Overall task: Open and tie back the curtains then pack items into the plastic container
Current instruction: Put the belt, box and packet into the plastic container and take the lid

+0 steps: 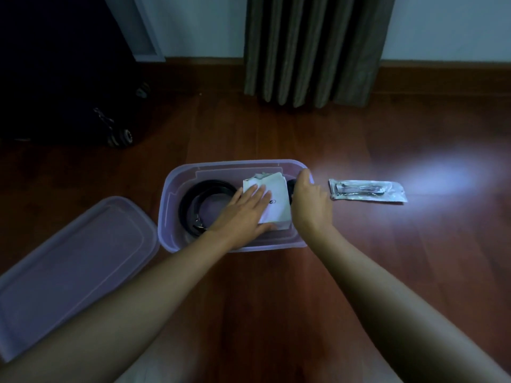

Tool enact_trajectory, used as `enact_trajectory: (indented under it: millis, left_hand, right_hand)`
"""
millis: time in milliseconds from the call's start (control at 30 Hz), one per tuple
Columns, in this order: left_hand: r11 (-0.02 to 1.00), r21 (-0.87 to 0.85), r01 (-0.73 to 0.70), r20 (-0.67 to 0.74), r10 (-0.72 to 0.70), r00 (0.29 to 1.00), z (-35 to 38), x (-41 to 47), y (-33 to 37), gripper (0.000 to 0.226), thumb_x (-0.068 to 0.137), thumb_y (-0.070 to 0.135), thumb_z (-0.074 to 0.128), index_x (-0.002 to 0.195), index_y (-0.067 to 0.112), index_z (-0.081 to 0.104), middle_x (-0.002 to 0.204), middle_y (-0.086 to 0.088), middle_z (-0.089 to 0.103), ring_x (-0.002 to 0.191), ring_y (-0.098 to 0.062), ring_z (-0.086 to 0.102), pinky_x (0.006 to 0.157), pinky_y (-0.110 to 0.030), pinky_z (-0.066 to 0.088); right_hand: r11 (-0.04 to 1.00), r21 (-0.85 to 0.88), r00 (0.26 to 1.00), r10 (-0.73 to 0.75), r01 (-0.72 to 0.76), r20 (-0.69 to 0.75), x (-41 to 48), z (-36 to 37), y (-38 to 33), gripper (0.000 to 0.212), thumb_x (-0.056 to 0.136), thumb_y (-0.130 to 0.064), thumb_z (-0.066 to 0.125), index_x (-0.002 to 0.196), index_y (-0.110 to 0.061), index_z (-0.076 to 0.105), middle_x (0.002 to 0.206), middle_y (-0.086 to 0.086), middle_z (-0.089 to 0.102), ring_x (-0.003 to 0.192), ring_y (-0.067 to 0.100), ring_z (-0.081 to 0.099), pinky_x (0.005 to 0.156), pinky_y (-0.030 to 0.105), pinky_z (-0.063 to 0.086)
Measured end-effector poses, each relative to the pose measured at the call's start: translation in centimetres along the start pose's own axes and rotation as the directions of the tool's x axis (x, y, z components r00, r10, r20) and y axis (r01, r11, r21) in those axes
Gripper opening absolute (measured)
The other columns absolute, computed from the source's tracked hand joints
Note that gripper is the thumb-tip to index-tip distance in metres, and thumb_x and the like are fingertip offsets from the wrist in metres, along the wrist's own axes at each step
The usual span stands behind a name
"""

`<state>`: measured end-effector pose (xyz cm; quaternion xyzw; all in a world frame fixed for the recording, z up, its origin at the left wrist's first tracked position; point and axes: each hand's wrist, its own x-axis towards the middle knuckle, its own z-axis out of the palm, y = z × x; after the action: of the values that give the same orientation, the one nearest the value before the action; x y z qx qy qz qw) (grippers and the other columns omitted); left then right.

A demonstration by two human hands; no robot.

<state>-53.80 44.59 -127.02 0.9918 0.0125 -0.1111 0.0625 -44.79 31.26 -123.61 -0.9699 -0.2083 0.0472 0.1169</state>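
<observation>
A translucent purple plastic container (171,214) stands open on the wooden floor. Inside lie a coiled black belt (193,194) on the left and a folded white cloth (276,200) on the right. My left hand (243,214) lies flat on the white cloth, fingers spread. My right hand (309,200) is at the container's right wall, curled around a dark object that is mostly hidden. A clear sealed packet (367,190) with a dark item inside lies on the floor right of the container. The brown curtain (312,48) hangs gathered at the back wall.
The container's lid (69,269) lies on the floor to the left. A dark wheeled suitcase (69,78) stands at the back left. A bright patch of light falls on the floor at the right.
</observation>
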Motion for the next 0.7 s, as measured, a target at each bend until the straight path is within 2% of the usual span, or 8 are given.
enact_trajectory:
  millis: [200,300,367,400,467,567,633,700]
  left_hand:
    - [1.000,0.015,-0.022,0.017,0.022,1.000,0.4,0.2,-0.2,0.078,0.095,0.060,0.031,0.153,0.015,0.006,0.162,-0.006,0.002,0.149,-0.020,-0.003,0.120,-0.039,-0.002]
    - [0.999,0.020,-0.025,0.025,0.024,0.999,0.3,0.2,-0.1,0.084,0.089,0.067,0.019,0.153,0.014,0.007,0.162,-0.006,0.004,0.149,-0.021,-0.002,0.120,-0.040,-0.002]
    - [0.999,0.031,-0.019,0.049,0.018,0.999,0.2,0.2,-0.1,0.081,0.092,0.064,0.023,0.153,0.015,0.006,0.162,-0.005,0.002,0.149,-0.021,-0.003,0.121,-0.041,-0.002]
    - [0.999,0.028,-0.016,0.049,0.014,0.999,0.2,0.3,0.0,0.080,0.093,0.064,0.025,0.153,0.015,0.006,0.162,-0.005,0.001,0.149,-0.021,-0.004,0.121,-0.041,-0.002]
    - [1.000,0.005,-0.018,0.003,0.018,1.000,0.0,0.3,0.2,0.085,0.088,0.068,0.017,0.154,0.014,0.005,0.162,-0.005,0.002,0.149,-0.022,-0.006,0.120,-0.042,-0.006]
    - [0.998,-0.026,-0.065,-0.117,0.062,0.991,-0.8,0.3,1.4,0.082,0.086,0.060,0.011,0.154,0.013,0.006,0.162,-0.005,0.000,0.149,-0.021,-0.007,0.120,-0.042,-0.006]
    - [0.988,-0.036,-0.147,-0.214,0.136,0.967,-1.4,0.4,2.7,0.076,0.092,0.056,0.018,0.153,0.011,0.011,0.162,-0.006,0.004,0.149,-0.021,-0.002,0.121,-0.042,0.000]
    - [0.972,-0.001,-0.235,-0.259,0.227,0.939,-1.6,0.6,4.2,0.074,0.095,0.056,0.023,0.152,0.010,0.017,0.160,-0.007,0.012,0.149,-0.022,0.006,0.119,-0.039,0.002]
  right_hand:
    - [0.998,-0.027,0.985,-0.048,0.053,0.163,0.1,1.4,0.6,0.029,0.091,0.005,0.045,0.118,-0.003,0.052,0.109,0.018,0.064,0.100,0.039,0.062,0.066,0.036,0.037]
    - [0.997,0.018,0.972,-0.073,0.070,0.224,0.2,1.2,0.6,0.030,0.091,0.007,0.044,0.118,0.000,0.054,0.112,0.020,0.063,0.103,0.040,0.060,0.068,0.037,0.036]
    - [0.993,0.081,0.960,-0.104,0.086,0.258,0.2,1.0,0.7,0.030,0.090,0.006,0.043,0.116,0.000,0.055,0.110,0.021,0.063,0.102,0.041,0.060,0.069,0.038,0.039]
    - [0.987,0.131,0.965,-0.120,0.091,0.234,0.1,0.8,1.0,0.028,0.088,0.005,0.043,0.112,-0.001,0.057,0.106,0.021,0.065,0.098,0.041,0.060,0.067,0.038,0.040]
    - [0.959,0.269,0.994,-0.102,0.086,0.043,-0.2,0.1,2.1,0.023,0.087,0.000,0.043,0.101,-0.003,0.061,0.092,0.021,0.067,0.084,0.041,0.061,0.060,0.037,0.041]
    - [0.910,0.414,0.970,0.075,0.028,-0.230,0.0,-1.3,5.1,0.021,0.085,-0.003,0.049,0.098,-0.005,0.066,0.090,0.018,0.070,0.083,0.037,0.062,0.067,0.040,0.048]
    - [0.916,0.398,0.959,0.154,-0.049,-0.236,1.1,-1.5,8.0,0.031,0.083,-0.001,0.050,0.108,-0.010,0.066,0.103,0.014,0.070,0.096,0.034,0.060,0.077,0.037,0.046]
    - [0.952,0.288,0.975,0.155,-0.104,-0.157,2.8,-0.7,11.3,0.046,0.080,0.003,0.051,0.123,-0.011,0.059,0.121,0.015,0.062,0.113,0.034,0.052,0.088,0.038,0.042]
